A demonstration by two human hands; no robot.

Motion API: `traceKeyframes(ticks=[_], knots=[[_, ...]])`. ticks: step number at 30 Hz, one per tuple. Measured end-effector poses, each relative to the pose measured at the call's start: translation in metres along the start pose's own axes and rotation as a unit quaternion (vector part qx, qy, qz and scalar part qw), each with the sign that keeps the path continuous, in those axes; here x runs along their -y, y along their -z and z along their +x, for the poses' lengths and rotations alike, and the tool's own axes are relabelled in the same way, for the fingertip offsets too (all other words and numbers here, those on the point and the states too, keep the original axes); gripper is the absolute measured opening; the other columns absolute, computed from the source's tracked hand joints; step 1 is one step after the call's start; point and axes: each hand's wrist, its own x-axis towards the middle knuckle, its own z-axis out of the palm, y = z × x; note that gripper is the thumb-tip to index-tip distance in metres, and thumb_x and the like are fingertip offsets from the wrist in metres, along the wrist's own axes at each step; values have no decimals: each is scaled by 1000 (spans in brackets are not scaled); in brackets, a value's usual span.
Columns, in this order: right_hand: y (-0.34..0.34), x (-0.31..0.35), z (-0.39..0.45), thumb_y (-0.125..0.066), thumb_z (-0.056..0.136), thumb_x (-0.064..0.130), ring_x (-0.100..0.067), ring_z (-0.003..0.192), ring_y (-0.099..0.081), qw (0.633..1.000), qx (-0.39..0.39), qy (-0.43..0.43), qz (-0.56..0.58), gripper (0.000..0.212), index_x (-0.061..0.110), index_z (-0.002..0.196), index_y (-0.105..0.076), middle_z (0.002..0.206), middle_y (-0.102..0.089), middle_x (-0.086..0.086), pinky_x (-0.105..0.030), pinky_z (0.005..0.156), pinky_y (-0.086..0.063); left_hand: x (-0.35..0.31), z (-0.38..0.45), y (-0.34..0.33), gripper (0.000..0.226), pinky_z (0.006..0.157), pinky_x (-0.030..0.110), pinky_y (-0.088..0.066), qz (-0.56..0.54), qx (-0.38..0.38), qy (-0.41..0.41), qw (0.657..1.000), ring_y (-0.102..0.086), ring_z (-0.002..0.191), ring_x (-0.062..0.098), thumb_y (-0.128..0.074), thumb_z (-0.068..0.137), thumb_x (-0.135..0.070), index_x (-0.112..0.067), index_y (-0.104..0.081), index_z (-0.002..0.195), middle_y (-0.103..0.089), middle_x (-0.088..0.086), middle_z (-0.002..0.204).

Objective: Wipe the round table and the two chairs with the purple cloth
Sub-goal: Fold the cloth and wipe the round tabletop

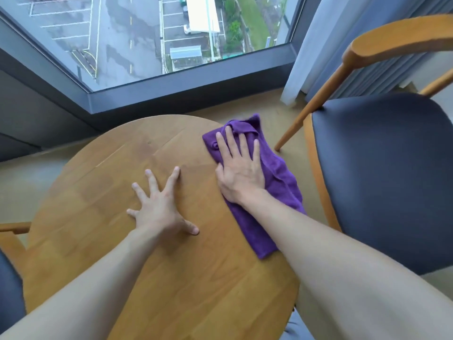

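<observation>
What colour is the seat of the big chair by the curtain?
Dark navy blue, with a light wooden frame; the chair seat shows in the head view.

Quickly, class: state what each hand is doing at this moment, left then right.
Left hand: open, fingers spread, flat on the round table, holding nothing.
Right hand: open, straight fingers pressing the purple cloth onto the table's edge.

2 bare forearms, no sleeves; left hand (160, 207) & right hand (241, 174) w/o gloves.
</observation>
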Motion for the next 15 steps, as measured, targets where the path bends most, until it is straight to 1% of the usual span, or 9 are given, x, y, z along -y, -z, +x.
traceKeyframes(ticks=[1,2,3,6,8,10,12,13,15], knots=[[-4,10,-6,-31,98,41,-28,158,0,1000,-1,-7,3,75,25,164,2,172,11,1,-56,125,6,0,0,0,160,111,80,-17,1,1,1,1000,22,152,44,-101,41,-50,-62,16,150,37,0,163],[-8,18,-19,-31,97,40,-28,158,0,1000,3,7,4,76,23,164,1,172,12,0,-56,125,6,1,0,0,160,110,80,-17,0,1,1,1000,22,152,44,-101,40,-50,-62,15,150,37,0,163],[-11,22,-37,-31,96,40,-28,158,-3,999,11,40,6,77,22,164,-1,172,10,0,-56,125,4,2,0,-1,160,110,80,-17,-1,-1,-2,1000,22,152,45,-101,40,-49,-62,14,150,36,0,164],[-21,10,-104,-41,91,40,-27,155,-18,983,50,178,11,80,26,164,-13,172,-8,3,-54,126,-3,4,0,-4,158,111,81,-16,-4,-12,-8,1000,21,153,45,-101,41,-51,-62,12,151,34,0,165],[-26,-18,-140,-46,89,42,-27,150,-29,976,69,207,-2,81,31,163,-15,170,-21,6,-53,125,-8,3,-1,-5,158,111,80,-15,-7,-14,-7,1000,21,153,44,-101,41,-51,-62,12,151,33,0,165],[-25,-48,-153,-47,86,46,-27,145,-35,980,59,189,-35,84,34,163,-15,169,-21,8,-55,124,-11,2,-3,-5,157,112,79,-13,-7,-12,-8,1000,21,153,43,-100,41,-53,-61,11,152,32,0,165],[-18,-65,-144,-46,85,47,-30,142,-39,989,50,136,-41,84,35,163,-16,170,-17,9,-57,123,-11,6,-7,-8,151,112,78,-14,-9,-18,-21,1000,18,154,42,-98,46,-54,-58,7,154,27,1,167],[-14,-67,-134,-44,87,47,-31,143,-38,994,41,96,-32,83,35,163,-15,171,-14,9,-58,124,-10,7,-11,-10,144,113,77,-16,-14,-27,-32,999,15,155,42,-97,52,-53,-56,3,156,22,2,169],[-9,-62,-117,-38,92,45,-29,153,-23,1000,22,7,-6,79,34,164,-6,172,-2,9,-57,125,-5,2,-27,-23,128,113,76,-23,-13,-50,-77,996,7,156,41,-93,66,-47,-53,-3,157,12,2,171]])
